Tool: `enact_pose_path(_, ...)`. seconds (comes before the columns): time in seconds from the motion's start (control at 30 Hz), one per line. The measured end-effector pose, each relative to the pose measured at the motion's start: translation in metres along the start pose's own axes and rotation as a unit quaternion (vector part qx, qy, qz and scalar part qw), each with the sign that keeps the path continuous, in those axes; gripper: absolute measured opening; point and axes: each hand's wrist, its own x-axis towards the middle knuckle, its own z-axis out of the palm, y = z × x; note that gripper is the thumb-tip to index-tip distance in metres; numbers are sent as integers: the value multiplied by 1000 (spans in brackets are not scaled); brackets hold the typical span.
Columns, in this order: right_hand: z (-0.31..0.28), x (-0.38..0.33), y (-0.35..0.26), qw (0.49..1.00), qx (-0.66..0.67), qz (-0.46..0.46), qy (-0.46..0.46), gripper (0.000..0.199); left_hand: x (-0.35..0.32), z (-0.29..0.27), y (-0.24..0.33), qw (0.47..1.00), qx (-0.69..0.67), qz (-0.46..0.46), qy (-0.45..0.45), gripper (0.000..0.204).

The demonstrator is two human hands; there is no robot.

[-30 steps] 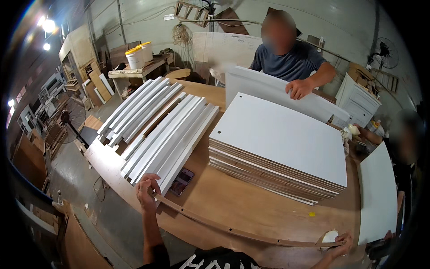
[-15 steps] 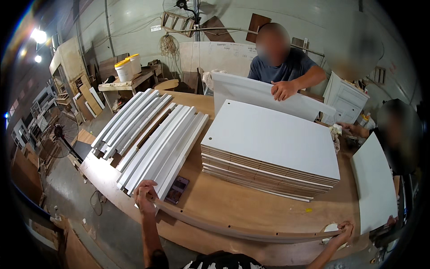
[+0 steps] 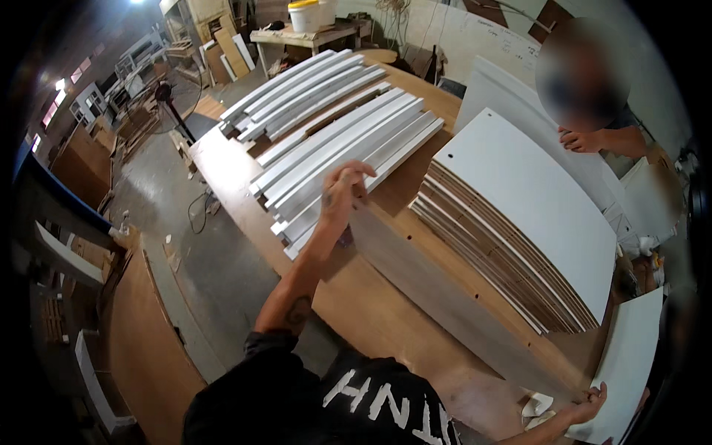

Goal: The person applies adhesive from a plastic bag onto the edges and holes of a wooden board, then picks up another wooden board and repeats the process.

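A long pale board (image 3: 445, 300) with small dark holes along its edge stands on its narrow side over the near part of the table. My left hand (image 3: 343, 196) grips its far left end, fingers bent over the corner. At the other end, close to the right table edge, my right hand (image 3: 591, 404) is closed on the board. Just past the left hand lie several long white strips (image 3: 334, 159) in rows. Beyond the board rests a stack of white panels (image 3: 530, 193) with brown edges and small holes in the top one.
Across the brown table (image 3: 356, 293), a person's hand (image 3: 582, 139) rests on an upright white panel (image 3: 497, 93). Another white panel (image 3: 630, 356) stands at the right edge. A crumpled white cloth (image 3: 535, 406) lies near my right hand. A standing fan (image 3: 165, 93) is on the floor at left.
My view has swung left, so the table contents sit further right. The board has tilted, and its broad face now shows. Both hands still hold its ends.
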Motion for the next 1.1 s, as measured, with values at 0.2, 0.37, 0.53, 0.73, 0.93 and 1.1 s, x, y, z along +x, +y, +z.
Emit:
enact_pose_path(0.2, 37, -6, -23, 930, -258, -263, 15, 30, 6, 7, 11, 930, 349, 100, -53, 18)
enact_pose_path(0.37, 141, -183, -181, 869, -52, -287, -400, 24, 4, 70, 22, 813, 427, 255, -304, 19)
enact_pose_path(0.53, 171, -316, -265, 481, 265, -293, -783, 37, -8, 110, 55, 744, 552, 103, -362, 45)
enact_pose_path(0.73, 139, -373, -281, 406, 285, -471, -729, 16, -6, 119, 50, 741, 535, 180, -364, 51)
enact_pose_path(0.93, 130, -380, -292, 379, 308, -394, -778, 21, -9, 114, 49, 731, 558, 153, -361, 59)
enact_pose_path(1.1, 132, -384, -303, 322, 231, -296, -869, 30, -12, 109, 52, 710, 572, 139, -386, 60)
